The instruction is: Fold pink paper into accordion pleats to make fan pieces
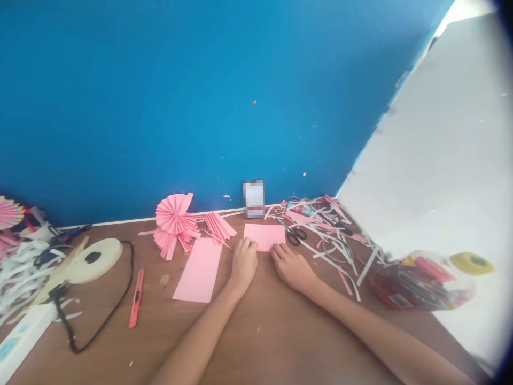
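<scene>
A small rectangular sheet of pink paper (264, 236) lies on the brown table between my two hands. My left hand (243, 262), fingers curled, grips its near left corner. At the near right corner, my right hand (292, 266) is closed on the same sheet, with the fingertips partly hidden. Left of my left hand lies a longer pink paper strip (200, 271). Behind that strip are a pleated pink paper piece (219, 226) and round pleated pink paper fans (175, 215). Black-handled scissors (296, 236) rest just beyond my right hand.
An upright phone (254, 199) leans on the blue wall. Paper scraps (334, 235) pile up at the back right, near a plastic bottle (420, 280) lying on its side. On the left are a red box cutter (137, 299), a black cord (108, 321) and a power strip (28, 339).
</scene>
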### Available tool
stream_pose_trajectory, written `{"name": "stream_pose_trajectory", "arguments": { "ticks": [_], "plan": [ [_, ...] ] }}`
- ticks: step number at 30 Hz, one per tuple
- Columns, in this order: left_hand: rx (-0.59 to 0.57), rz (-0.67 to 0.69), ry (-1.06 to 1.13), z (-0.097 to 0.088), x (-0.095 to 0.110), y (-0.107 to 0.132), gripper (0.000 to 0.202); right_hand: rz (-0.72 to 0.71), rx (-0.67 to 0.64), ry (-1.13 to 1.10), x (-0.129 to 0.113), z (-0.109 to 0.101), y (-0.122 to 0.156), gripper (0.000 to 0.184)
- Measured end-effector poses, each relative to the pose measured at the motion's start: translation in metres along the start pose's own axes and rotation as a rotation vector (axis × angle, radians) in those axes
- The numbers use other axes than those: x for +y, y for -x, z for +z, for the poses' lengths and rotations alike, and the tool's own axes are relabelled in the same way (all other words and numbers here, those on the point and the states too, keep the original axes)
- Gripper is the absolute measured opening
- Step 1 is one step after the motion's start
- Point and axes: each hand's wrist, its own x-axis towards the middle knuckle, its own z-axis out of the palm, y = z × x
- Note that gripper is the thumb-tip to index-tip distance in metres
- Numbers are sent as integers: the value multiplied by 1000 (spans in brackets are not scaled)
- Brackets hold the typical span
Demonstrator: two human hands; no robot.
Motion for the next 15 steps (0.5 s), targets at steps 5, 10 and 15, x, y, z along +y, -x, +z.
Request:
{"name": "stream_pose_trajectory", "arguments": {
  "ticks": [5, 10, 15],
  "plan": [
    [-1, -1, -40, 0, 1, 1, 19, -4, 52, -59, 4, 4, -2, 25],
    [15, -6, -69, -2, 3, 2, 17, 2, 77, -113, 5, 5, -3, 25],
    [45, -1, -71, -6, 7, 2, 11, 37, 116, -191, 8, 7, -3, 20]
  ]
}}
